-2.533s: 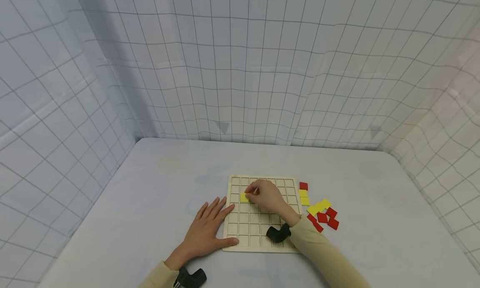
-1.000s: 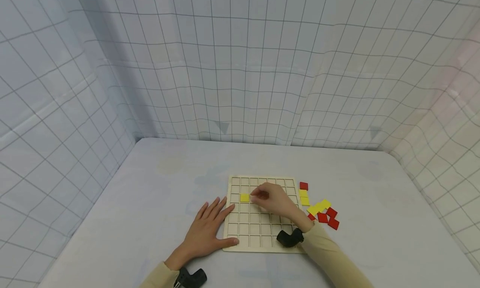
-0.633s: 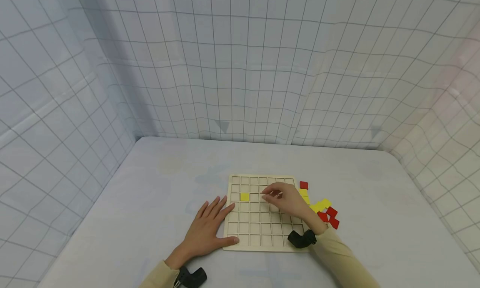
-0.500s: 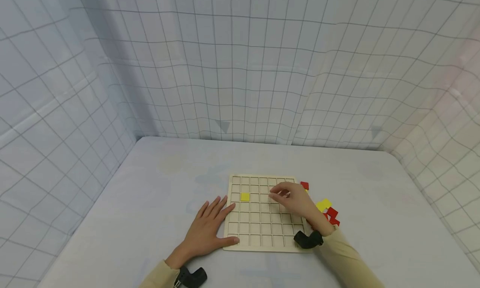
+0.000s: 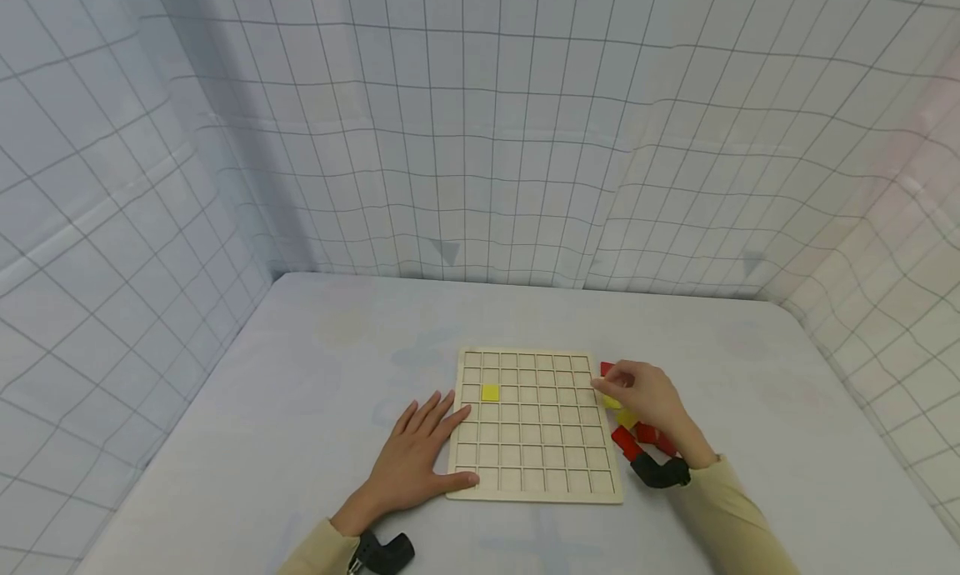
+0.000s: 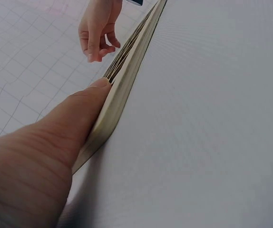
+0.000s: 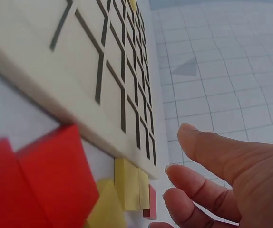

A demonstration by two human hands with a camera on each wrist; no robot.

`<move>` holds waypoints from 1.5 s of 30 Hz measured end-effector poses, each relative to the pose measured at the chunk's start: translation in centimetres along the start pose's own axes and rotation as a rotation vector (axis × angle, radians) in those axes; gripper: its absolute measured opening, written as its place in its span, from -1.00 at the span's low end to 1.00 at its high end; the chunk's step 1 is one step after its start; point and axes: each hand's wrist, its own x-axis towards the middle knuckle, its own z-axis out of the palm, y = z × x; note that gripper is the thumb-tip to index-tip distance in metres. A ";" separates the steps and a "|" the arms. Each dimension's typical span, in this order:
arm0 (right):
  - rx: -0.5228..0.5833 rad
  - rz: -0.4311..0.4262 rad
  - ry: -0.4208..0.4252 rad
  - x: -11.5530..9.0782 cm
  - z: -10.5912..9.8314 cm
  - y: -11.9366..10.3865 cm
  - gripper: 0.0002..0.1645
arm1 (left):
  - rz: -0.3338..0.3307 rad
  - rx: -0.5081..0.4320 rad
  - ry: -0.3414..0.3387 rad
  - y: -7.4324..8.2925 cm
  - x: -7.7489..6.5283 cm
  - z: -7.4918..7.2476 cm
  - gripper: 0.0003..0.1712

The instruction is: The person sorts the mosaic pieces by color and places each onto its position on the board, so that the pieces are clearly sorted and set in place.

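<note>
My left hand (image 5: 411, 462) lies spread on the table, with its thumb and index finger reaching onto the left edge of a pale wooden grid board (image 5: 531, 480). One yellow square tile (image 5: 490, 392) sits in a cell at the board's upper left. Past the board's right edge, my right hand (image 5: 651, 398) hovers over loose tiles. The right wrist view shows its thumb and fingers apart and loosely bent, nothing between them. Near those fingertips are yellow tiles (image 7: 127, 183) and a red tile (image 7: 151, 202); the hand partly hides them in the head view.
More red tiles (image 5: 625, 442) lie along the board's lower right side, partly behind the black wrist camera (image 5: 660, 473). Another black camera (image 5: 386, 554) is on the left wrist. A pale table (image 5: 337, 350) carries everything, and grid-patterned curtains (image 5: 525, 142) hang behind and at both sides.
My right hand has left the yellow tile in the board and moved right, past the board's edge to the loose tiles. The left hand has stayed in place.
</note>
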 end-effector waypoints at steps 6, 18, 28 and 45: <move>-0.011 0.061 -0.005 0.0 -0.2 0.8 -0.62 | -0.015 -0.013 -0.016 0.0 0.0 0.0 0.04; 0.002 0.114 -0.002 0.2 0.3 1.9 -0.56 | -0.010 -0.017 -0.005 0.0 -0.1 0.0 0.04; 0.028 0.123 -0.010 0.0 0.1 2.0 -0.61 | -0.028 -0.015 -0.038 0.0 -0.1 -0.1 0.04; 0.040 0.183 -0.046 0.2 -0.8 2.2 -0.67 | 0.008 -0.030 0.008 0.1 0.0 -0.1 0.03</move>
